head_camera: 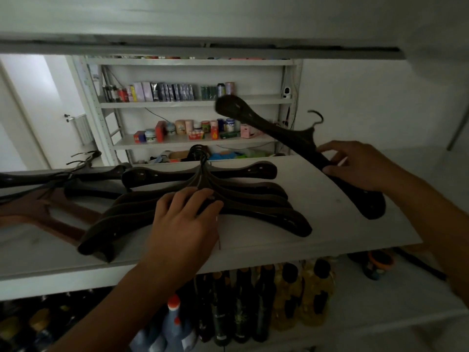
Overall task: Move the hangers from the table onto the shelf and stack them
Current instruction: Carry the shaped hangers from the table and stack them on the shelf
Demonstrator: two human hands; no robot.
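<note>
right hand (355, 166) is closed around a dark hanger (299, 146) at right of frame, one end raised; left hand (185, 219) lies flat and open, pressing the stack of hangers (253, 199) at centre on the shelf (330, 224). i would align the hooks before lowering. bare shelf lies right; front edge is close.

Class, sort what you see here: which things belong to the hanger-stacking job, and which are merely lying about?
Belongs to the job:
stacked dark hangers under the left hand
single hanger held by the right hand
white shelf

Just lying about:
bottles below
boxes and jars on the far shelving
</note>
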